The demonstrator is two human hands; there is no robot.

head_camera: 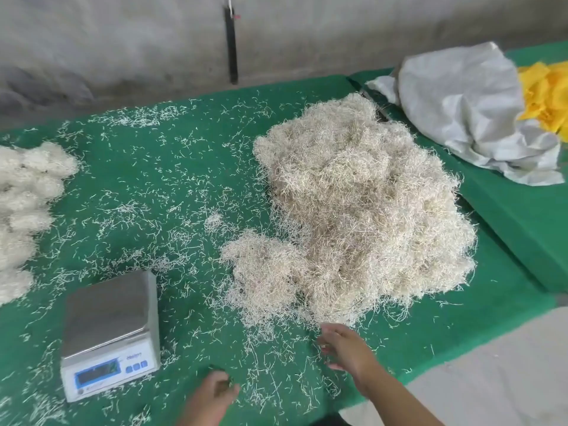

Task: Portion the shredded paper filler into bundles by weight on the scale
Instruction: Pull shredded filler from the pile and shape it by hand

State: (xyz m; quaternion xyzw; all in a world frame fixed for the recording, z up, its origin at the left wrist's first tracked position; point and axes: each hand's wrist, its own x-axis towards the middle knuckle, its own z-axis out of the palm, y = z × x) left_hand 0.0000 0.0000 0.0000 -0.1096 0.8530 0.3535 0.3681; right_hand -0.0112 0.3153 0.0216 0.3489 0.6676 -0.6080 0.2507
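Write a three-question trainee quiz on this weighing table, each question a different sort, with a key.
1. True or false: the scale has a bundle of filler resting on its pan.
2. Multiple choice: where does the big pile of shredded paper lie relative to the scale? A) to its left B) to its right and further back C) on top of it
3. Fill in: the right hand reaches toward the near edge of the ____, while the left hand hovers over the green table.

Key: 1 false, the pan is bare. 2 B. 3 big pile. The finished bundles sit at the far left.
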